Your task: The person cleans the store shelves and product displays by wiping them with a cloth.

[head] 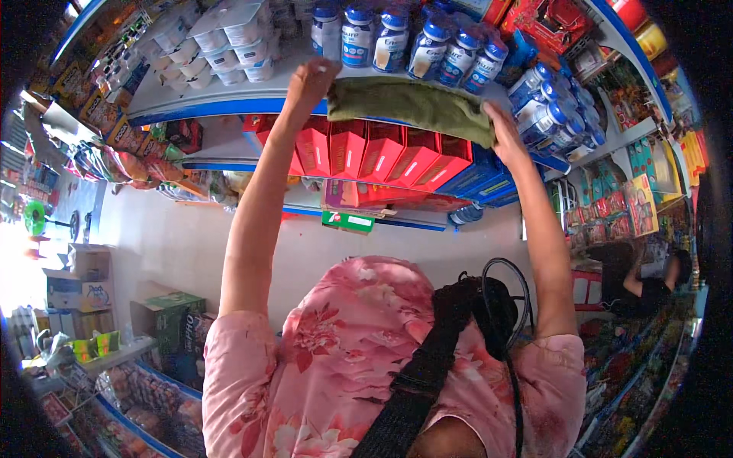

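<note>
An olive-green cloth [409, 106] lies stretched along the front edge of a white shelf with a blue lip [212, 109]. At the cloth's right end, my right hand [507, 134] grips it, fingertips on its upper corner. My left hand [312, 83] is raised at the cloth's left end, fingers bent and somewhat blurred; whether it pinches anything is unclear. Just behind the cloth stand several Ensure bottles [391, 43] with blue caps. Stacked white-lidded plastic cups [235, 51] sit on the shelf to the left of my left hand.
Red boxes [372, 151] line the shelf below, beside blue boxes [478, 180]. More shrink-wrapped bottles [555, 109] stand at the right. Lower down is a green 7UP carton [347, 221]. Cardboard boxes [86, 280] are stacked at left. Another person [653, 286] is at the far right.
</note>
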{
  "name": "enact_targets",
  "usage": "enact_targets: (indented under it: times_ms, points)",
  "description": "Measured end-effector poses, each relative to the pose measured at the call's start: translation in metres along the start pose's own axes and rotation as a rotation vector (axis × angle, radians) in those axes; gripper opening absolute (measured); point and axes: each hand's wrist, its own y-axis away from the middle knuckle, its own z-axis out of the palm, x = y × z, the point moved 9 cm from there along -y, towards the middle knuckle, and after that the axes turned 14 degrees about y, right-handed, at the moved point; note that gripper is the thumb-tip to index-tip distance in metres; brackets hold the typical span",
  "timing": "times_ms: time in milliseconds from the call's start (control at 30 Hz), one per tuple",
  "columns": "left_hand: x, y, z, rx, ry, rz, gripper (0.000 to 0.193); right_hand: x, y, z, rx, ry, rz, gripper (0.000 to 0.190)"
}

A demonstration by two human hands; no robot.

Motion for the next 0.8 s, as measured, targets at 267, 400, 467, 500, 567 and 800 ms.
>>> enact_targets:
  times_ms: [267,400,467,500,567,800]
  points:
    - [0.070,0.058,0.019,0.128,0.021,0.243,0.018,-0.001,0.014,-0.032,0.357,0.090,0.316,0.031]
    - [0.116,0.078,0.069,-0.122,-0.124,0.528,0.037,-0.093,0.007,-0.003,0.284,0.639,-0.265,0.035]
    - [0.094,0.074,0.075,-0.148,-0.194,0.490,0.044,-0.089,0.005,0.026,0.054,0.659,-0.300,0.045]
    - [0.081,0.069,0.077,-0.174,-0.260,0.454,0.051,-0.082,0.007,0.030,0.059,0.661,-0.297,0.045]
    - [0.069,0.059,0.078,-0.195,-0.263,0.475,0.054,-0.058,0.004,0.038,0.018,0.642,-0.201,0.051]
    - [0.063,0.038,0.081,-0.250,-0.234,0.455,0.048,-0.028,-0.020,0.035,-0.021,0.595,-0.136,0.056]
